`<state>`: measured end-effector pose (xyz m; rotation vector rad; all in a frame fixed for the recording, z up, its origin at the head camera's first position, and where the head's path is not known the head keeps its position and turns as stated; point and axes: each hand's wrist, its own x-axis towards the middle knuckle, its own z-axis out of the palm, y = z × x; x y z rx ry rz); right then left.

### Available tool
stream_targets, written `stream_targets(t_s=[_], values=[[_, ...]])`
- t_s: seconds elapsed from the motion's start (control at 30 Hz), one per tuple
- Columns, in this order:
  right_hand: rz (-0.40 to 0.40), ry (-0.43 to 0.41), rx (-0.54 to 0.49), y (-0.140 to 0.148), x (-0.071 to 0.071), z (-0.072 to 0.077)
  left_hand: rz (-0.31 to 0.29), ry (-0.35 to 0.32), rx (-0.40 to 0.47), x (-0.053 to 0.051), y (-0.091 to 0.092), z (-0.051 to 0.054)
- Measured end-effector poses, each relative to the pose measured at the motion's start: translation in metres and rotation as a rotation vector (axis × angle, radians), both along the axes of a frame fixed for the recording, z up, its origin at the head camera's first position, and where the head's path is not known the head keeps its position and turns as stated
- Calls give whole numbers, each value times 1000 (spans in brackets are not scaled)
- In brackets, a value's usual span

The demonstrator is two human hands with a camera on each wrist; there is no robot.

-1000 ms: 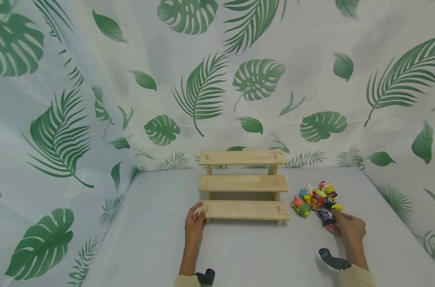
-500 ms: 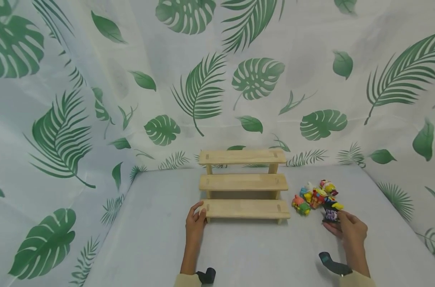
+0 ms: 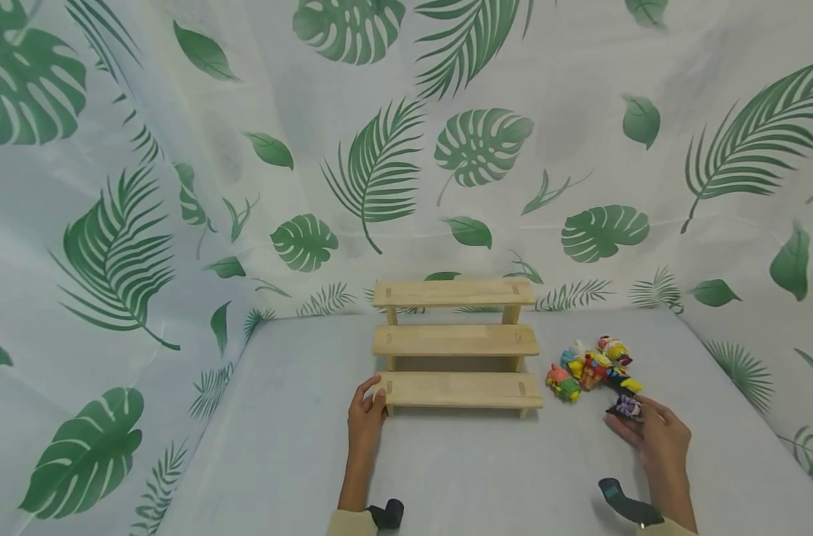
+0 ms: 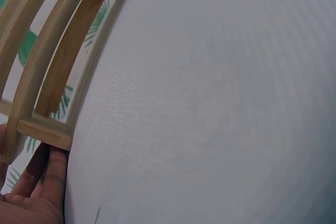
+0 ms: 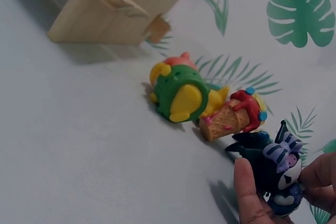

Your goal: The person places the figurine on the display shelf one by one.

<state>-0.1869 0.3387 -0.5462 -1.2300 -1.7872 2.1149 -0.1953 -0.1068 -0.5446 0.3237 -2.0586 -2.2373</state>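
Note:
A three-tier wooden step shelf [image 3: 456, 340] stands in the middle. My left hand [image 3: 365, 415] grips the left end of its lowest step; in the left wrist view, fingers [image 4: 54, 179] lie against the end of the shelf near the floor cloth. To the right of the shelf, my right hand [image 3: 664, 443] pinches a small black toy figurine [image 5: 286, 177] with a purple-and-white striped bow, between thumb and fingers. The figurine is tilted, just in front of a cluster of colourful toy figures [image 3: 590, 370].
In the right wrist view, a green and yellow toy figure [image 5: 181, 95] lies beside an ice-cream-cone toy [image 5: 231, 119], close to the held figurine. A white cloth surface [image 3: 473, 476] spreads around the shelf. Leaf-printed white sheets [image 3: 406, 179] rise behind and at both sides.
My right hand has drawn the black figurine slightly right and nearer to me, off the edge of the cluster, and the figurine has turned. My left hand stays at the shelf's end.

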Motion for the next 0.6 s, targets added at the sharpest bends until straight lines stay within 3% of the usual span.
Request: stream_targets(t_s=[0.3,0.6], values=[[-37,40,-121,5,3,-1,6,-9,-31,-1,1,2],[-30,40,-93,-4,5,2,1,16,-30,2,1,2]])
